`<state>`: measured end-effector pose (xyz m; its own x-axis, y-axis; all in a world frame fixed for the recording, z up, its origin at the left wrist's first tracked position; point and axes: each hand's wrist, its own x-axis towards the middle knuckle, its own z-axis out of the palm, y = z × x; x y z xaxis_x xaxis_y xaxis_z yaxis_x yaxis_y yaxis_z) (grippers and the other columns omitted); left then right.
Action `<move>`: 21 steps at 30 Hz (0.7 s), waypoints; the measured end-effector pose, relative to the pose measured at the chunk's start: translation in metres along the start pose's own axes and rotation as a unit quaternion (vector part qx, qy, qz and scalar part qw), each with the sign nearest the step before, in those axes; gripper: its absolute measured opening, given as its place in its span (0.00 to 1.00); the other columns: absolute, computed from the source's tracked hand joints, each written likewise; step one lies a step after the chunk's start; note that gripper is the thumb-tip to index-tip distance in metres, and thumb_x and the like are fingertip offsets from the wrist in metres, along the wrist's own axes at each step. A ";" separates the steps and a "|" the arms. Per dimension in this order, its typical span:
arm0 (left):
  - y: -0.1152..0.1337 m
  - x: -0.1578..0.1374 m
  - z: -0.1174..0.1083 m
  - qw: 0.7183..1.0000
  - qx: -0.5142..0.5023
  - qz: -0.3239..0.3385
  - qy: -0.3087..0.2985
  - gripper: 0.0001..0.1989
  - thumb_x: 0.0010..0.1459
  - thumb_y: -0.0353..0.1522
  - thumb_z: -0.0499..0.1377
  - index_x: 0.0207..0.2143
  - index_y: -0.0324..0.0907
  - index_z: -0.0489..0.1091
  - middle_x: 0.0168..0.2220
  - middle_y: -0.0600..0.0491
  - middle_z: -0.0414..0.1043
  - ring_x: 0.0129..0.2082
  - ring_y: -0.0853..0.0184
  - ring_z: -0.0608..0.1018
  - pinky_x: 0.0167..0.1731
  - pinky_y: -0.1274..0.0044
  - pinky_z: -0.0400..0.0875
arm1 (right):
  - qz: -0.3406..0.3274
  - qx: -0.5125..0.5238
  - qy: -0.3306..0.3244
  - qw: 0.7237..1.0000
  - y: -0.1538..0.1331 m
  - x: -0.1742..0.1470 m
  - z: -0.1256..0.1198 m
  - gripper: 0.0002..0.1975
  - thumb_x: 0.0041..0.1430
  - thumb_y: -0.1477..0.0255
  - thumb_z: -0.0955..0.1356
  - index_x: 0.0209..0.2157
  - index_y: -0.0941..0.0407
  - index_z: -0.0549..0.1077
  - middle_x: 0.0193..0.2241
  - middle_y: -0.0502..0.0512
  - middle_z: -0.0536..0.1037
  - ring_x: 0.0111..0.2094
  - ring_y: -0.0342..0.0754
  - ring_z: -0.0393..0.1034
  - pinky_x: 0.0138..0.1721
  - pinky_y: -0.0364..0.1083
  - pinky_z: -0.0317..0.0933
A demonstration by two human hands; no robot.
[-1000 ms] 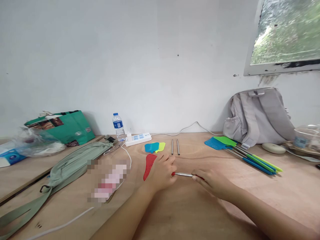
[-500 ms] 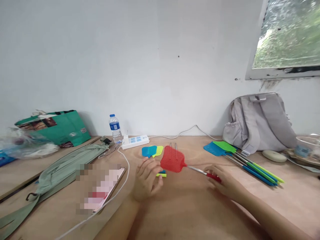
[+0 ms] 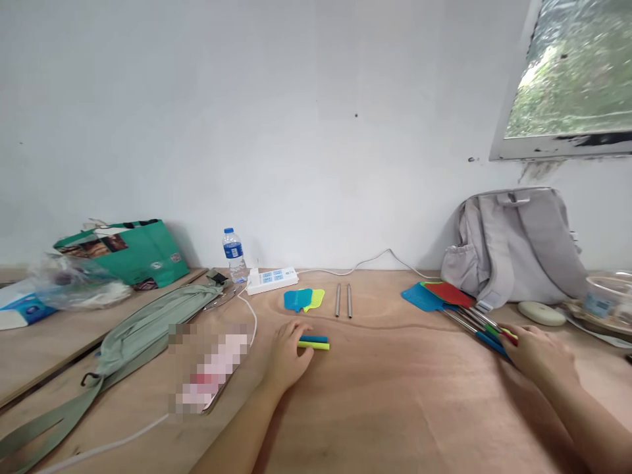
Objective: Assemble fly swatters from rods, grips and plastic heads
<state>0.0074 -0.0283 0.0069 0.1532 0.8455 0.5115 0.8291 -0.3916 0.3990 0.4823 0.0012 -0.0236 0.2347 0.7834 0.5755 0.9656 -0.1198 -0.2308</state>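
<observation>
My right hand [image 3: 536, 352] is closed around the handle end of the red fly swatter [image 3: 449, 293], which lies over the pile of blue fly swatters [image 3: 422, 297] and green ones at the right. Its fingers hide part of the handles. My left hand [image 3: 289, 355] rests on the table with thumb and fingers apart, curved about the left ends of a blue handle tube [image 3: 318, 339] and a yellow-green handle tube [image 3: 316, 346]. Behind these lie a loose blue swatter head [image 3: 297, 300], a yellow-green swatter head [image 3: 316, 299] and two metal rods [image 3: 338, 301].
A power strip [image 3: 270, 281] and a water bottle [image 3: 234, 255] stand by the wall. To the left are a phone [image 3: 217, 372], a white cable [image 3: 123, 438], a grey-green strap bag [image 3: 148, 322] and a green bag [image 3: 148, 253]. A grey backpack [image 3: 518, 243] leans at the right.
My right hand has carried the red fly swatter rightward onto the pile. My left hand has lowered to the two handle tubes. The metal rods are uncovered.
</observation>
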 end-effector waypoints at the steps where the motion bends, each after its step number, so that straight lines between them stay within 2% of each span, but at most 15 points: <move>1: -0.001 -0.001 0.001 1.000 -0.005 -0.007 -0.009 0.16 0.44 0.25 0.51 0.37 0.44 0.66 0.41 0.50 0.65 0.43 0.60 0.67 0.43 0.67 0.60 | -0.014 -0.020 0.004 1.000 -0.011 -0.002 -0.003 0.15 0.52 0.65 0.59 0.36 0.55 0.71 0.30 0.64 0.72 0.32 0.58 0.66 0.33 0.54 0.58; 3: -0.001 -0.003 0.002 1.000 -0.013 -0.017 -0.022 0.16 0.43 0.24 0.50 0.35 0.44 0.67 0.40 0.51 0.65 0.42 0.61 0.67 0.43 0.67 0.61 | -0.091 0.010 0.013 0.996 -0.045 -0.010 -0.006 0.14 0.51 0.68 0.60 0.38 0.55 0.70 0.35 0.63 0.72 0.38 0.58 0.65 0.39 0.55 0.57; 4: -0.001 -0.003 0.002 0.999 -0.015 -0.022 -0.027 0.15 0.42 0.24 0.51 0.35 0.44 0.67 0.39 0.51 0.65 0.42 0.61 0.68 0.43 0.68 0.61 | -0.146 0.052 -0.004 0.988 -0.066 -0.015 -0.007 0.13 0.51 0.71 0.59 0.37 0.55 0.70 0.36 0.62 0.72 0.40 0.57 0.64 0.42 0.55 0.56; 6: -0.001 -0.004 0.002 0.999 -0.012 -0.032 -0.034 0.14 0.42 0.24 0.51 0.32 0.44 0.67 0.38 0.52 0.64 0.41 0.62 0.68 0.42 0.69 0.61 | -0.242 0.131 -0.078 0.958 -0.110 -0.028 -0.003 0.12 0.51 0.74 0.59 0.35 0.53 0.70 0.38 0.59 0.72 0.42 0.55 0.64 0.44 0.53 0.55; 8: -0.001 -0.003 0.002 0.998 -0.009 -0.037 -0.039 0.13 0.42 0.23 0.51 0.31 0.44 0.67 0.36 0.52 0.64 0.39 0.62 0.68 0.41 0.69 0.62 | -0.288 0.187 -0.149 0.927 -0.150 -0.041 0.004 0.13 0.50 0.76 0.59 0.37 0.53 0.69 0.37 0.58 0.72 0.41 0.52 0.64 0.42 0.51 0.57; 10: 0.000 -0.002 0.002 0.998 -0.014 -0.036 -0.045 0.12 0.42 0.23 0.50 0.29 0.43 0.67 0.35 0.52 0.64 0.38 0.63 0.68 0.40 0.70 0.62 | -0.285 0.214 -0.193 0.914 -0.184 -0.048 0.012 0.14 0.50 0.77 0.59 0.39 0.54 0.67 0.37 0.57 0.71 0.39 0.50 0.65 0.40 0.49 0.58; 13: 0.001 -0.002 0.002 0.998 -0.029 -0.040 -0.049 0.12 0.42 0.22 0.49 0.27 0.43 0.67 0.33 0.52 0.64 0.37 0.63 0.69 0.38 0.71 0.63 | -0.266 0.240 -0.211 0.909 -0.219 -0.044 0.025 0.16 0.48 0.79 0.59 0.40 0.56 0.65 0.38 0.56 0.70 0.40 0.49 0.64 0.40 0.46 0.56; 18: 0.001 -0.002 0.004 0.994 -0.065 -0.051 -0.065 0.13 0.40 0.22 0.49 0.28 0.44 0.66 0.34 0.52 0.64 0.38 0.63 0.69 0.39 0.71 0.63 | -0.227 0.244 -0.238 0.912 -0.254 -0.020 0.046 0.20 0.47 0.80 0.59 0.44 0.56 0.63 0.40 0.58 0.66 0.40 0.48 0.63 0.39 0.44 0.55; 21: 0.001 -0.001 0.004 0.993 -0.076 -0.058 -0.068 0.13 0.40 0.22 0.48 0.27 0.43 0.65 0.33 0.52 0.63 0.38 0.63 0.69 0.39 0.71 0.62 | -0.205 0.228 -0.248 0.919 -0.268 -0.007 0.058 0.14 0.49 0.76 0.60 0.41 0.57 0.65 0.39 0.59 0.67 0.39 0.49 0.63 0.37 0.44 0.54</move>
<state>0.0102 -0.0283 0.0036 0.1406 0.9256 0.3515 0.7564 -0.3295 0.5651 0.2153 0.0632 -0.0114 -0.3276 0.9010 0.2843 0.7877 0.4266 -0.4444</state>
